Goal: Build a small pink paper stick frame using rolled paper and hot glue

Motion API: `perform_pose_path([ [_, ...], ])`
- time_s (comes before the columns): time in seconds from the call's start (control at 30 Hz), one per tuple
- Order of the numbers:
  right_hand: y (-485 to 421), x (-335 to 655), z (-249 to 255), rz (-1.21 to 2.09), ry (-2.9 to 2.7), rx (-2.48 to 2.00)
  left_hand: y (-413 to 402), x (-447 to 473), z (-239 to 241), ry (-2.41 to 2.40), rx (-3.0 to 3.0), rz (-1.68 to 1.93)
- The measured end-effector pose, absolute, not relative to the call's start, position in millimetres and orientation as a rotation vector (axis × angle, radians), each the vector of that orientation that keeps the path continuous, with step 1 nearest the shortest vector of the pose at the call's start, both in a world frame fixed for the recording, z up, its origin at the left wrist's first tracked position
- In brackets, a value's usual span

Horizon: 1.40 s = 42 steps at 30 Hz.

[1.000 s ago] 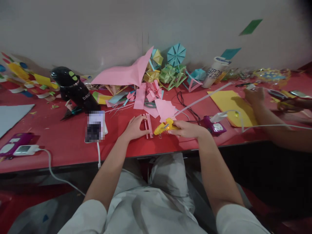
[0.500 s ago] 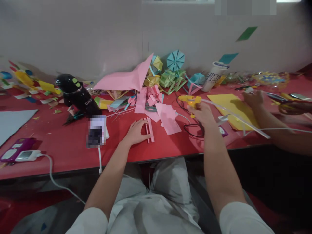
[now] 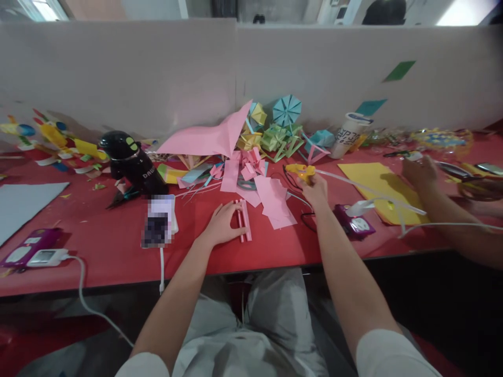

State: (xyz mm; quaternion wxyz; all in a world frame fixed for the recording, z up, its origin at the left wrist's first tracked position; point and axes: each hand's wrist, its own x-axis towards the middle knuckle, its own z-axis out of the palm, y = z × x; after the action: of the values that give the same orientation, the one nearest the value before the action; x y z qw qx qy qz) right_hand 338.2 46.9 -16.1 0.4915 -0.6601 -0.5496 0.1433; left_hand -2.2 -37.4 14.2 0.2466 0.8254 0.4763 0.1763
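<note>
My left hand [image 3: 226,224] is closed around pink rolled paper tubes [image 3: 246,222] lying on the red table, thumb on the near part and fingers at the far end. To its right, my right hand [image 3: 315,191] grips a yellow hot glue gun [image 3: 301,170], held just above the table with its nozzle end hard to make out. A long clear glue stick [image 3: 369,189] sticks out of the gun's back toward the right. Between my hands lie flat pink paper pieces [image 3: 275,201].
A black bottle [image 3: 131,165] and a phone [image 3: 159,222] stand and lie at left. Folded paper shapes [image 3: 286,110] line the back wall. A purple power socket [image 3: 356,222], yellow paper [image 3: 379,188] and a co-worker's hand [image 3: 420,173] are at right.
The view has tilted up a little. My right hand has shifted left with the glue gun, uncovering more of the purple socket. My left hand stays on the pink tubes.
</note>
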Motion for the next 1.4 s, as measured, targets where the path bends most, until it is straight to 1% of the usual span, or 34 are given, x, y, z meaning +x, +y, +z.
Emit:
perform_pose_path([
  [0.1, 43, 334, -17, 0.351, -1.280, -1.597, -38, -3, 14, 1.298, 2.259, 0.481],
  [0.23, 40, 335, -15, 0.039, -1.092, -1.732, -38, -2, 14, 1.303, 2.255, 0.478],
  [0.33, 40, 339, -14, -0.099, -1.021, -1.708, -38, -2, 14, 1.304, 2.257, 0.479],
  [0.4, 41, 340, -13, -0.079, -0.966, -1.639, -38, -2, 14, 1.303, 2.261, 0.480],
  [0.47, 42, 339, -12, 0.065, -0.970, -1.543, -38, -2, 14, 1.301, 2.264, 0.481],
  [0.57, 42, 333, -14, 0.343, -1.152, -1.437, -37, -2, 14, 1.300, 2.264, 0.483],
  [0.67, 41, 327, -19, 0.476, -1.334, -1.475, -37, -2, 14, 1.298, 2.264, 0.483],
  [0.73, 41, 324, -22, 0.446, -1.369, -1.562, -38, -2, 14, 1.299, 2.262, 0.483],
  [0.9, 42, 326, -17, 0.225, -1.292, -1.866, -38, -2, 14, 1.289, 2.271, 0.497],
  [1.13, 36, 323, -7, 0.182, -1.218, -2.022, -37, -2, 13, 1.295, 2.273, 0.474],
  [1.23, 25, 321, -4, 0.024, -1.144, -2.007, -36, -2, 13, 1.294, 2.269, 0.472],
  [1.3, 16, 316, 0, -0.068, -1.149, -1.916, -36, -2, 13, 1.288, 2.269, 0.475],
  [1.33, 11, 311, 2, -0.062, -1.197, -1.832, -36, -2, 14, 1.284, 2.269, 0.474],
  [1.4, 1, 297, 8, 0.092, -1.394, -1.622, -37, -1, 14, 1.282, 2.266, 0.469],
])
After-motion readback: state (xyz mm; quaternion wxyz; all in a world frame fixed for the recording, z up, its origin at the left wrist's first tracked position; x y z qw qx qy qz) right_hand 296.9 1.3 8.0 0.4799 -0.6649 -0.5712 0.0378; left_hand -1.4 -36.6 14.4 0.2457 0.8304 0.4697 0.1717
